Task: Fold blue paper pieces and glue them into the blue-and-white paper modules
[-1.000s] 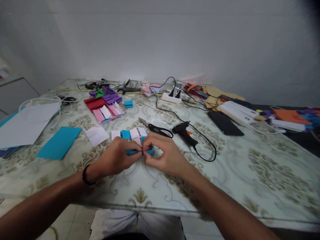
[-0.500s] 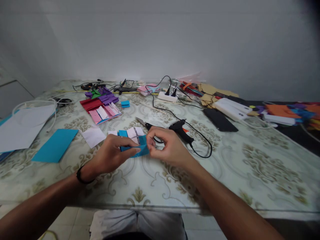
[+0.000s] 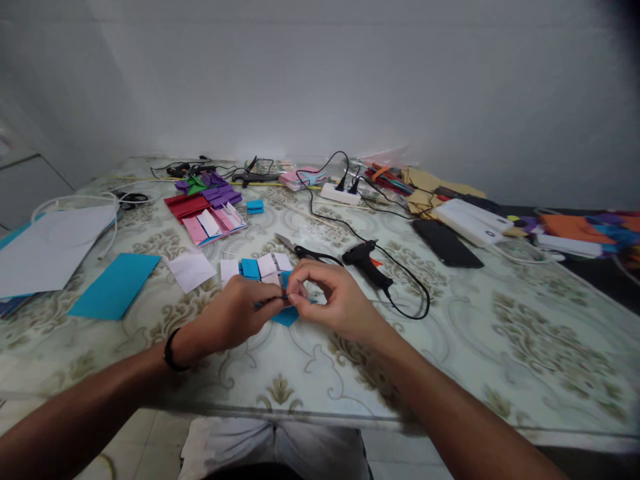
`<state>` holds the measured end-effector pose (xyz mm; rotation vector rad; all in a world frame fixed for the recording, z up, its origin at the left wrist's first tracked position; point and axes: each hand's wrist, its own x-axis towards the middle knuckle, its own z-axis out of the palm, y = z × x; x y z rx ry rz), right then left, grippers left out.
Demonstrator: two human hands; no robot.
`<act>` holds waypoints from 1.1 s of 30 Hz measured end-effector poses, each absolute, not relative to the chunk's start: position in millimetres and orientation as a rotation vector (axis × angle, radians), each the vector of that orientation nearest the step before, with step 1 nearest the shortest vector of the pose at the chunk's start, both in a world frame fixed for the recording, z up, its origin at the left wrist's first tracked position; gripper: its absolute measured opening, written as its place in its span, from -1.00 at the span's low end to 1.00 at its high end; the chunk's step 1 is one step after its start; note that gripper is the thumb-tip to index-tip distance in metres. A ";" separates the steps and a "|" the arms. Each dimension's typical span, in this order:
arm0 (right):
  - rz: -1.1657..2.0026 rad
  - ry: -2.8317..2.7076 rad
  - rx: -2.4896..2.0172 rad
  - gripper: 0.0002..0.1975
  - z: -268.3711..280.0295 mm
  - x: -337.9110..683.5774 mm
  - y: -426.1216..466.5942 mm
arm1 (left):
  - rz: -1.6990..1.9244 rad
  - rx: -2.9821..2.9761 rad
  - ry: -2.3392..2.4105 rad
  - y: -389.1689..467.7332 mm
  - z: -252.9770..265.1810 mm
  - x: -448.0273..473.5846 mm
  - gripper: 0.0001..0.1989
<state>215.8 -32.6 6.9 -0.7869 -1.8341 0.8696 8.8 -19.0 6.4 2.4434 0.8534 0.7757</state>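
Note:
In front of me, my left hand [image 3: 240,308] and my right hand [image 3: 336,297] meet, thumb and fingertips of each pinched on a small piece of blue paper [image 3: 286,317]. Most of that piece is covered by my fingers. Just behind the hands lie several small folded papers, among them a blue one [image 3: 251,269] and a white one [image 3: 267,265]. Scissors [image 3: 306,252] rest on the table beyond my right hand, their handles partly behind it. A black glue gun [image 3: 366,263] lies to the right of them.
Left of my hands are a white paper square [image 3: 192,270], a blue sheet [image 3: 115,285] and stacked large sheets [image 3: 55,247]. Behind sit folded pink papers [image 3: 193,230] and a white power strip [image 3: 340,194] with trailing black cables. A black phone [image 3: 447,243] lies at right.
The blue paper has turned in my fingers, and less of it shows. My fingertips have come closer together. The view has shifted slightly.

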 end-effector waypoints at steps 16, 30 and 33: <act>0.696 -1.961 -0.758 -0.85 4.1 210.7 -39.6 | 0.712 2.520 0.754 -25.8 7.1 9.4 -0.68; 0.773 -1.942 -0.773 -0.85 5.5 209.7 -38.8 | 0.725 2.493 0.724 -25.0 6.2 7.7 -0.67; 0.797 -1.932 -0.766 -0.85 6.0 209.8 -38.8 | 0.727 2.463 0.727 -25.0 6.4 7.9 -0.67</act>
